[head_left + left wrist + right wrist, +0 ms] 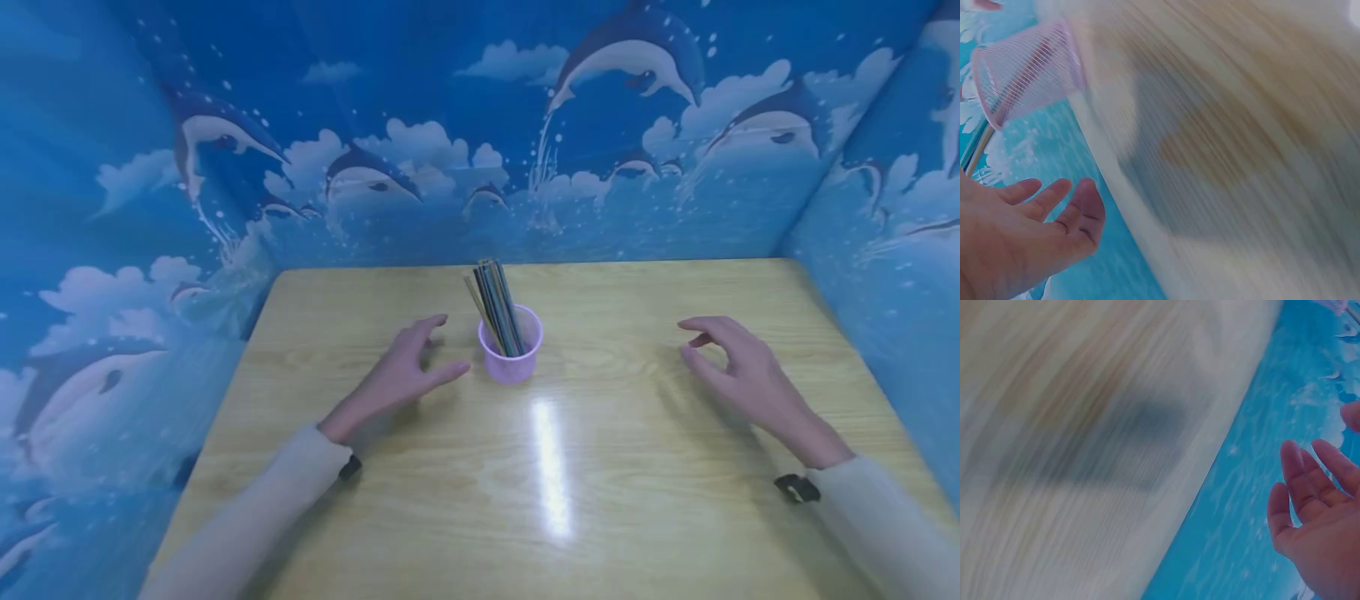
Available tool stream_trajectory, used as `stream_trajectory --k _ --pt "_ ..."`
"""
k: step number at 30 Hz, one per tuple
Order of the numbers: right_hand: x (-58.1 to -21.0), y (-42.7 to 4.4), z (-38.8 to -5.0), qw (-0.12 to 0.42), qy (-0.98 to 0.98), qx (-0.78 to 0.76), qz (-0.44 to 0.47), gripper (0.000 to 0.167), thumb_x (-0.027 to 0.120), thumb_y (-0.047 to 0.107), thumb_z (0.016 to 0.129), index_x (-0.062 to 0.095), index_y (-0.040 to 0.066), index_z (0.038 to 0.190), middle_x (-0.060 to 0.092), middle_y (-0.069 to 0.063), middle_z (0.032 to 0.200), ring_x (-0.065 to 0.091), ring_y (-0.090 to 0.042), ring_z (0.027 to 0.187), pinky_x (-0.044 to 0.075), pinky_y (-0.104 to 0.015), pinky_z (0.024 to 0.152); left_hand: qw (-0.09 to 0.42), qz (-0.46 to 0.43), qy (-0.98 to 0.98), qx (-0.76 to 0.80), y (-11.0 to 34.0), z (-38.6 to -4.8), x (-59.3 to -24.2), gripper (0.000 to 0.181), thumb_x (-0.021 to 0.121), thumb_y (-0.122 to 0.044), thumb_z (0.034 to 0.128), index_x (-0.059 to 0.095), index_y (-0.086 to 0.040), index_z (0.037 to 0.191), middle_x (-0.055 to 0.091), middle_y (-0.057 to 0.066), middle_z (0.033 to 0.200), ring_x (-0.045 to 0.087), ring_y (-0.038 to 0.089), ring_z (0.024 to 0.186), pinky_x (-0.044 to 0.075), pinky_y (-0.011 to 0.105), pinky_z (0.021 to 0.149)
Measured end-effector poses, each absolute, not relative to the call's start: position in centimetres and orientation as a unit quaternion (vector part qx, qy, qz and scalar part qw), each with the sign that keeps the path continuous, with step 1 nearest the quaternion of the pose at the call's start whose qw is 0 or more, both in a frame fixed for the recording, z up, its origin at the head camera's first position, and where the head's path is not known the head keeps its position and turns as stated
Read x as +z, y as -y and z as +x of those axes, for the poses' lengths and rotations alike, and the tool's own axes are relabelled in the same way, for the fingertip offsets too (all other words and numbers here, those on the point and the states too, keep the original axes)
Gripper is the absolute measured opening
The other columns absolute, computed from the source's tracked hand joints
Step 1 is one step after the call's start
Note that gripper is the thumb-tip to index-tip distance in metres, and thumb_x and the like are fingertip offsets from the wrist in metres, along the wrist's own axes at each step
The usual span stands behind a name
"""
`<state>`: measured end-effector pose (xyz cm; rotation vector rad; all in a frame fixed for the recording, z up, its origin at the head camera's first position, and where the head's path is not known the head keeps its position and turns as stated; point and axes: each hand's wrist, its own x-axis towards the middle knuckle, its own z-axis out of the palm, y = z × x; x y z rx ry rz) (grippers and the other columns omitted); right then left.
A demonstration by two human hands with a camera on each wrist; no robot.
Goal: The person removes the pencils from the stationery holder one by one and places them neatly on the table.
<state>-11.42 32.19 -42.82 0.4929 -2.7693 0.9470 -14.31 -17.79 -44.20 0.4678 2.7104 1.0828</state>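
A lilac mesh pen cup (511,367) stands upright on the wooden table, holding a bundle of thin dark and tan sticks (497,304) that lean to the left. Just left of the cup, my left hand (405,367) hovers with thumb and fingers spread apart, touching nothing. The left wrist view shows the mesh cup (1029,72) beyond the loosely bent fingers of that hand (1035,231). Well to the right of the cup, my right hand (742,371) is held above the table, its fingers loosely bent and holding nothing. In the right wrist view, that hand (1322,519) has its palm showing.
The light wooden table (450,500) bears a bright streak of reflected light in front of the cup. Blue dolphin-printed sheets (420,208) stand along the back, left and right sides. A dark band (797,488) sits at the right wrist.
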Motion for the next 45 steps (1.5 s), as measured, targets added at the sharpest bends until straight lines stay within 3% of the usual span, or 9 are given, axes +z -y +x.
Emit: stream_trajectory --k 3,6,10,14,19,25,33,45 --pt "-42.6 -30.6 -11.7 0.094 0.916 0.358 0.155 0.036 0.071 0.016 0.108 0.068 0.008 0.144 0.069 -0.012 0.133 0.063 -0.005 0.107 0.048 -0.018 0.08 0.112 0.152 -0.881 0.433 16.5 -14.5 -44.0 0.1 0.077 -0.063 0.0957 0.034 -0.012 0.17 0.04 0.012 0.171 0.047 0.04 0.148 0.045 0.068 0.116" --pt "-42.5 -29.0 -11.9 0.077 0.898 0.407 0.147 0.035 0.067 0.016 0.11 0.068 0.007 0.144 0.069 -0.013 0.135 0.061 0.002 0.108 0.044 -0.01 0.091 0.123 0.143 -0.858 0.477 15.6 -14.5 -44.3 0.1 0.082 -0.057 0.094 0.034 -0.012 0.17 0.038 0.009 0.172 0.041 0.041 0.153 0.041 0.067 0.12" --pt "-42.3 -27.0 -12.3 0.047 0.879 0.453 0.138 0.034 0.063 0.021 0.113 0.066 0.008 0.145 0.068 -0.012 0.137 0.064 -0.004 0.11 0.048 -0.013 0.092 0.133 0.123 -0.828 0.53 14.3 -14.6 -44.5 0.101 0.087 -0.051 0.0914 0.034 -0.015 0.17 0.037 0.006 0.173 0.036 0.04 0.156 0.038 0.064 0.123" --pt "-42.1 -25.2 -13.0 0.031 0.867 0.476 0.142 0.034 0.062 0.024 0.114 0.066 0.009 0.144 0.069 -0.011 0.137 0.066 -0.01 0.111 0.052 -0.016 0.091 0.142 0.124 -0.789 0.585 13.0 -14.9 -44.4 0.098 0.091 -0.037 0.0903 0.036 -0.015 0.168 0.04 0.008 0.17 0.039 0.038 0.154 0.042 0.059 0.122" --pt "-41.9 -22.6 -14.1 0.02 0.849 0.506 0.152 0.031 0.063 0.024 0.114 0.068 0.009 0.141 0.07 -0.011 0.134 0.066 -0.015 0.11 0.054 -0.021 0.091 0.143 0.13 -0.77 0.608 11.8 -15.4 -44.4 0.1 0.095 -0.026 0.0856 0.038 -0.015 0.167 0.047 0.01 0.164 0.049 0.033 0.147 0.046 0.057 0.12" --pt "-41.5 -19.8 -15.4 0.037 0.816 0.554 0.16 0.027 0.067 0.017 0.11 0.071 0.003 0.133 0.072 -0.012 0.125 0.067 -0.02 0.105 0.054 -0.023 0.088 0.151 0.149 -0.733 0.646 10.7 -16.0 -44.8 0.096 0.094 -0.013 0.0855 0.04 -0.014 0.164 0.054 0.013 0.151 0.061 0.04 0.135 0.055 0.052 0.111" --pt "-41.9 -17.1 -16.9 0.03 0.787 0.601 0.137 0.029 0.072 0.015 0.107 0.069 -0.004 0.129 0.072 -0.016 0.121 0.066 -0.021 0.101 0.057 -0.021 0.085 0.155 0.137 -0.723 0.659 10.4 -16.2 -45.1 0.093 0.095 -0.013 0.0853 0.041 -0.016 0.161 0.055 0.009 0.149 0.063 0.04 0.133 0.058 0.049 0.108" --pt "-42.6 -13.8 -18.7 0.02 0.766 0.628 0.135 0.033 0.074 0.015 0.105 0.068 -0.004 0.132 0.072 -0.015 0.125 0.064 -0.022 0.106 0.057 -0.025 0.09 0.127 0.151 -0.715 0.67 10.4 -16.1 -45.2 0.09 0.094 -0.007 0.0838 0.044 -0.013 0.158 0.059 0.012 0.146 0.061 0.035 0.133 0.055 0.051 0.112"
